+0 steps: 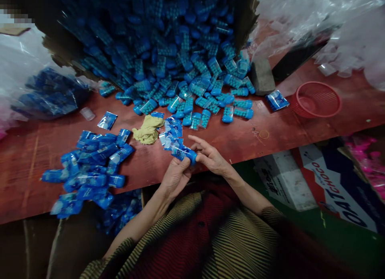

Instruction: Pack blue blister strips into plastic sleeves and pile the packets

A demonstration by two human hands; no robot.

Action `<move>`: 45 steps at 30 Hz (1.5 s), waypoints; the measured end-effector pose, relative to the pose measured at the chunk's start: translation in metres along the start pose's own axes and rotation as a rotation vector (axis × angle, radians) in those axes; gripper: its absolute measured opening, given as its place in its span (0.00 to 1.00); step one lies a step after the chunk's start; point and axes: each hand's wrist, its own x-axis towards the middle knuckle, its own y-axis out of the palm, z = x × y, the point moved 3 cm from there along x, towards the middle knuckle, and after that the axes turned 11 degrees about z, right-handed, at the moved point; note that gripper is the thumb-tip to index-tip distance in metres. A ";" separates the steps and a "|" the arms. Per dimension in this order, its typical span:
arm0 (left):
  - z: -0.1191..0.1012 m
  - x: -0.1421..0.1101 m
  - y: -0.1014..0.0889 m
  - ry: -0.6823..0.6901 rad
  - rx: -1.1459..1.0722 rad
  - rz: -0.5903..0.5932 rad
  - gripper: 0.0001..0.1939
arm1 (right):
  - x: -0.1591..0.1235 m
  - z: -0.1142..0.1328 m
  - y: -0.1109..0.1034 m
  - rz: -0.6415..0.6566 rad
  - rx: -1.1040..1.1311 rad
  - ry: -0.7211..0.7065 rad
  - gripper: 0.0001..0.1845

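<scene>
held bottle [184, 152]: blue, in a printed wrapper, between both hands at the near side of the red worktop [144, 166]
left grip [177, 175]: closed on the held bottle, with thumb along its near side
right grip [212, 158]: partly curled at the bottle's right end, with thumb touching; pinching or merely resting, cannot tell
flat packets [173, 128]: spread in an overlapping row just beyond the held bottle
yellow cloth [148, 129]: crumpled beside the packets, to their left
wrapped bottles [93, 162]: piled at the left, up to the near edge
bead-filled bottles [192, 84]: heaped at the back, blue-capped, loose in many directions
red basket [317, 99]: far to the right, near a grey block [263, 76]
</scene>
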 end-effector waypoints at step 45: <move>-0.106 -0.043 -0.079 0.483 0.687 -0.566 0.21 | 0.038 -0.020 0.004 -0.066 -0.319 0.138 0.20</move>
